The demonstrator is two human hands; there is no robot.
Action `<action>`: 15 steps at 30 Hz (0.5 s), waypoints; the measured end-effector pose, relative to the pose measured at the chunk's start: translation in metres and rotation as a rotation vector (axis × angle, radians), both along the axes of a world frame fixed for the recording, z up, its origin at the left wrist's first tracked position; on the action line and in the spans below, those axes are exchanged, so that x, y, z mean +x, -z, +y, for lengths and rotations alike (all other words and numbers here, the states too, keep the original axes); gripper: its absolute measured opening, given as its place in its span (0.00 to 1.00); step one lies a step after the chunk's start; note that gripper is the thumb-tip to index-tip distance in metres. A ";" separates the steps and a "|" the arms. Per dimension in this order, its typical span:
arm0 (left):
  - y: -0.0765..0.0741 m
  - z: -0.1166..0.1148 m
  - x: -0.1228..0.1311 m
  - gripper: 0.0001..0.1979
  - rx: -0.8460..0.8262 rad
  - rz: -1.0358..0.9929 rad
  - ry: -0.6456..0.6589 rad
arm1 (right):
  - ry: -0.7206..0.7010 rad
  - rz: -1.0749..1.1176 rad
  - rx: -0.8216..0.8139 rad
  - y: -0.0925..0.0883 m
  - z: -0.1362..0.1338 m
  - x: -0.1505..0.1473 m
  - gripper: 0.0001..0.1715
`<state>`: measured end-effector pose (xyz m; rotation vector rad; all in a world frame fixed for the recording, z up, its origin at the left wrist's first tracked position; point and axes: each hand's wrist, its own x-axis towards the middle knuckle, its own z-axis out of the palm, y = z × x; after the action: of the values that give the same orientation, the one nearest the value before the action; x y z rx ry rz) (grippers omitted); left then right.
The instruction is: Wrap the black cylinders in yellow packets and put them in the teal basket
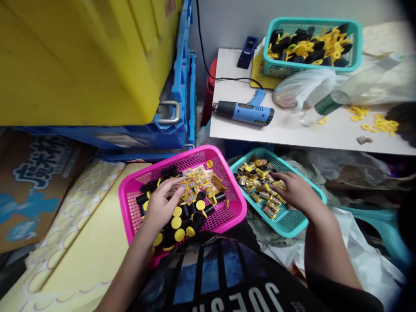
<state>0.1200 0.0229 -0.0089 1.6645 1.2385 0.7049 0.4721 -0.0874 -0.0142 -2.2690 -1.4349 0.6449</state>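
My left hand [164,201] reaches into a pink basket [235,203], fingers stretched and thumb a little apart. Its fingertips are at a heap of flat printed yellow wrappers [195,180]; whether they touch one I cannot tell. Below and beside that hand lie several black tubes with yellow caps [176,222]. My right hand [294,193] hangs over a teal basket [287,229] with its fingers apart, pointing at small cylinders in printed yellow wrapping [272,206]. No held thing shows in either hand.
A white table [227,130] carries a blue heat gun [248,112], a teal basket of yellow and black parts [313,67], plastic bags [303,89] and loose yellow rings [383,125]. Yellow and blue crates [146,138] rise at left, above a cardboard box [42,195].
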 end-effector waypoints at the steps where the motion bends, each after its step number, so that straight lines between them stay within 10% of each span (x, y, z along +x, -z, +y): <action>1: 0.004 0.003 -0.004 0.15 -0.008 0.042 -0.002 | -0.045 -0.016 0.047 0.001 0.007 -0.012 0.18; 7: 0.021 0.010 0.003 0.14 0.196 0.356 0.290 | -0.699 -0.035 0.080 0.016 0.086 -0.129 0.10; 15: 0.031 0.001 0.007 0.14 0.240 0.714 0.576 | -0.616 -0.206 -0.118 0.059 0.147 -0.165 0.14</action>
<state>0.1274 0.0243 -0.0398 2.4454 1.0532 -0.1281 0.3067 0.0592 -0.0730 -2.0062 -2.2854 0.6930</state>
